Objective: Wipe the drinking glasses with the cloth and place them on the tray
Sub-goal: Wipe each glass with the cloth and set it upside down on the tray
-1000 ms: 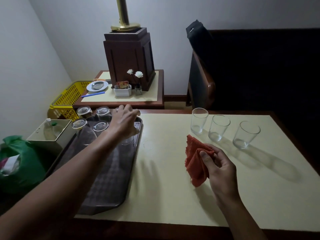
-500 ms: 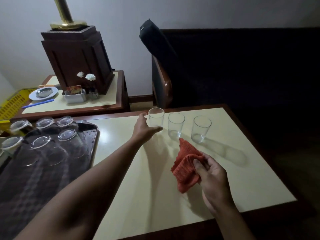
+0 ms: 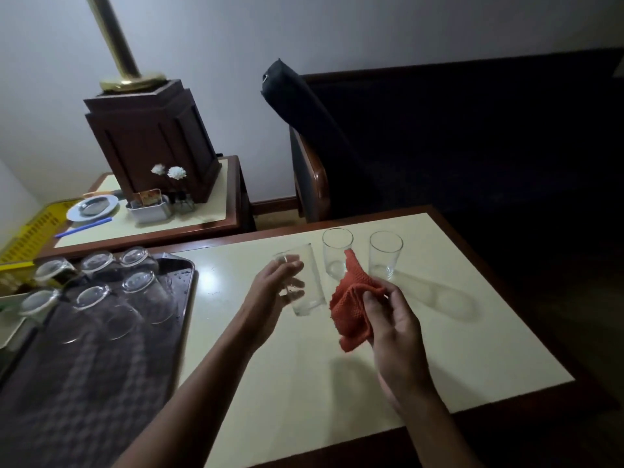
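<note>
My left hand (image 3: 270, 292) grips a clear drinking glass (image 3: 304, 282) and holds it tilted just above the cream table top. Beside it, my right hand (image 3: 391, 319) holds a bunched red-orange cloth (image 3: 351, 305), close to the glass but apart from it. Two more glasses (image 3: 336, 251) (image 3: 385, 253) stand upright on the table behind the cloth. On the left lies a dark tray (image 3: 101, 383) with several glasses (image 3: 141, 285) upside down at its far end.
A side table (image 3: 209, 214) behind carries a dark wooden lamp base (image 3: 152, 143), a small flower vase, a white holder and a plate with a blue pen. A yellow basket (image 3: 27, 234) sits far left. A dark sofa (image 3: 456, 146) borders the table's far right.
My left hand went from the tray to the row of glasses, took the leftmost one and lifted it toward me. My right hand with the cloth rose toward it. My view swung right.
</note>
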Demonstrator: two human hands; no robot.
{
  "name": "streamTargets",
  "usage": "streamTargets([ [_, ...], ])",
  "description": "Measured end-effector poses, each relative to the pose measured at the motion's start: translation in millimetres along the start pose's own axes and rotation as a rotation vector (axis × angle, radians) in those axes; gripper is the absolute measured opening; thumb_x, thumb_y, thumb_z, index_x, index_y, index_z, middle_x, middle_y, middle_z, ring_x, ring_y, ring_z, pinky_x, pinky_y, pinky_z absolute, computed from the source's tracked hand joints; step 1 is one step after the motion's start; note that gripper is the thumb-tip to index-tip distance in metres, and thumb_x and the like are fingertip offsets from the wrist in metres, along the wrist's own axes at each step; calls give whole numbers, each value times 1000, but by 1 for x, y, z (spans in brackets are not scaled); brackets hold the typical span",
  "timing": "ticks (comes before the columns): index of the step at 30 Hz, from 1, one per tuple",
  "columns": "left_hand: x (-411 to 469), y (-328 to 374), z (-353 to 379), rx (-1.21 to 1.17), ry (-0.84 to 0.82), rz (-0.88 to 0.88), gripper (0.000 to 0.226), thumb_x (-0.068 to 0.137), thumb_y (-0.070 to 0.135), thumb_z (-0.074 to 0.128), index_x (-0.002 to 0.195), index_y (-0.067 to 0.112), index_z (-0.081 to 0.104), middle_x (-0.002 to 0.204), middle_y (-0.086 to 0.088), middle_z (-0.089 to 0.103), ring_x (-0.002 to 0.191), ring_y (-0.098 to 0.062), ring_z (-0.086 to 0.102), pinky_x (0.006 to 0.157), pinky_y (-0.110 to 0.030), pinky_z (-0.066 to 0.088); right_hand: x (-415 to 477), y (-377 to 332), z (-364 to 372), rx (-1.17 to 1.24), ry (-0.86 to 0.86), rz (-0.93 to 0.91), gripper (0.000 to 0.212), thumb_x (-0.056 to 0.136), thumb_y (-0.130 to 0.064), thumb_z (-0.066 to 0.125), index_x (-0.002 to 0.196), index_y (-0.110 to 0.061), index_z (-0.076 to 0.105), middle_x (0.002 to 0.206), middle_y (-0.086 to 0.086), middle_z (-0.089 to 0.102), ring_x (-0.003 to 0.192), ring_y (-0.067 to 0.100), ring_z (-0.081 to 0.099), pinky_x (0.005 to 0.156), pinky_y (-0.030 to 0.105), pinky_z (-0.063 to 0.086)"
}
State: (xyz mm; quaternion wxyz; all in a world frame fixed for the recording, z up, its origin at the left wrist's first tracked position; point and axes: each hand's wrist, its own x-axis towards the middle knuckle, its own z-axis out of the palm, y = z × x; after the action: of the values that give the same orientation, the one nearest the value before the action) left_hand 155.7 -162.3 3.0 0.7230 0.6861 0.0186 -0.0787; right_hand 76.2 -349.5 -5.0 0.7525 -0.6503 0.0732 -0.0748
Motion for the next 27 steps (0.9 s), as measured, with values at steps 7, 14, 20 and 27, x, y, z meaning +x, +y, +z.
streamTargets([
  [7, -92, 19, 9, -299, 91, -78, 47, 102, 43, 49, 132, 9, 59, 132, -23, 67, 125, -42, 63, 106, -55, 47, -59, -21, 57, -221, -155, -129, 45, 97, -60, 40, 142, -61, 40, 146, -21, 58, 129, 4, 60, 106, 40, 55],
  [14, -150, 32, -2, -404, 214, -57, 68, 95, 69, 50, 139, 19, 61, 139, -29, 59, 131, -48, 57, 114, -61, 40, -115, -42, 83, -295, -244, -352, 55, 102, -48, 37, 154, -57, 22, 162, -33, 29, 147, -4, 37, 115, 16, 39],
  [20, -176, 54, -6, -365, 232, -1, 56, 102, 59, 39, 137, 19, 57, 132, -13, 68, 118, -28, 67, 81, -37, 56, -132, -58, 88, -218, -278, -221, 46, 96, -57, 36, 137, -77, 31, 150, -20, 54, 131, 4, 58, 110, 43, 52],
  [27, -193, 62, -19, -434, 266, 39, 60, 101, 58, 43, 139, 13, 56, 123, -18, 72, 112, -29, 71, 99, -50, 55, -163, -67, 93, -268, -297, -351, 52, 99, -48, 41, 148, -63, 31, 157, -35, 37, 141, -13, 39, 117, 22, 41],
])
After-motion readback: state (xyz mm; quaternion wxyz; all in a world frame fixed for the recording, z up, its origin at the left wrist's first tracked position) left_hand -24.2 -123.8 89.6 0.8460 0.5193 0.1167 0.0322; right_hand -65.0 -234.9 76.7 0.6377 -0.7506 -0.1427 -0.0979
